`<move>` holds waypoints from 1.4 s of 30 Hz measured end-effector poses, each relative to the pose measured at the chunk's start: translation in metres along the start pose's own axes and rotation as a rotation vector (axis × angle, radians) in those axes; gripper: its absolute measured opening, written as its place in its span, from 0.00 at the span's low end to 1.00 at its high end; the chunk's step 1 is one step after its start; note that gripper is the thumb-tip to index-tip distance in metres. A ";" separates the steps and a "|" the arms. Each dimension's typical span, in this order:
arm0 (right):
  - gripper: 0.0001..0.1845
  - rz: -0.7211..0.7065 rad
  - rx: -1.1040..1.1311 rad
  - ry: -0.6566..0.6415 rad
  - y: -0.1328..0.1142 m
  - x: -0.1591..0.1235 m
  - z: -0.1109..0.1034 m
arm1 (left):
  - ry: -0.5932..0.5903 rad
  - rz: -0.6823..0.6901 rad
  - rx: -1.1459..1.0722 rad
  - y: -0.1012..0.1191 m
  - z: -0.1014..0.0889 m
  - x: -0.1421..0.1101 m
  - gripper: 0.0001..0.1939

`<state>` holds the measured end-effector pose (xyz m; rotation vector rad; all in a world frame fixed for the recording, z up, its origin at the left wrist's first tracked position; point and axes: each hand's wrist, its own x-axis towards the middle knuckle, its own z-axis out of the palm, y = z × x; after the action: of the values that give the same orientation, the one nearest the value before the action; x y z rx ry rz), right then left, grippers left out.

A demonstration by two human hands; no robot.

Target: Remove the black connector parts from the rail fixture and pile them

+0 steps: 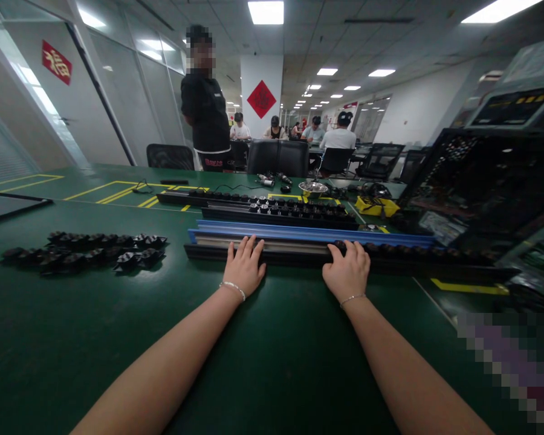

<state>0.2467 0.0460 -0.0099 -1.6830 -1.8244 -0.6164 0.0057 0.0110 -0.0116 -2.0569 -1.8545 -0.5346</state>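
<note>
A long black rail (294,258) with a pale inner channel lies crosswise before me. My left hand (245,266) grips its left part, fingers spread over the top and thumb at the near side. Farther right, my right hand (348,272) is closed around a small black part (340,246) at the channel, thumb and forefinger on either side of it; the other fingertips are partly hidden. A row of similar black parts (408,251) sits along the rail's right stretch. Directly behind runs a blue rail (290,229).
Loose black parts (86,251) lie in rows on the green table (272,356) at left. More black rails (272,211) with parts lie beyond. A metal bowl (312,188), a yellow tray (376,206) and dark equipment (494,181) stand right. A person (206,112) stands behind the table.
</note>
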 end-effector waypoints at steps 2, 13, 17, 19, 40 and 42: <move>0.23 -0.003 0.011 -0.002 -0.001 0.000 0.001 | -0.010 -0.007 -0.008 -0.003 -0.002 -0.003 0.29; 0.28 -0.058 0.090 -0.034 -0.006 0.001 0.000 | -0.047 -0.014 -0.026 -0.004 -0.003 -0.004 0.31; 0.28 -0.071 0.174 -0.034 -0.008 0.000 -0.001 | -0.042 -0.005 -0.022 -0.005 -0.002 -0.005 0.31; 0.29 -0.084 0.213 -0.037 -0.010 0.000 -0.001 | -0.034 0.002 -0.024 -0.005 -0.001 -0.005 0.31; 0.23 -0.064 0.279 -0.070 -0.012 -0.001 0.005 | -0.025 0.012 -0.028 -0.006 0.000 -0.006 0.31; 0.23 -0.079 0.275 -0.092 -0.011 -0.002 0.005 | -0.023 0.013 -0.031 -0.006 0.000 -0.006 0.31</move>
<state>0.2351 0.0469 -0.0142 -1.4829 -1.9483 -0.3068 -0.0010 0.0063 -0.0143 -2.1021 -1.8557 -0.5415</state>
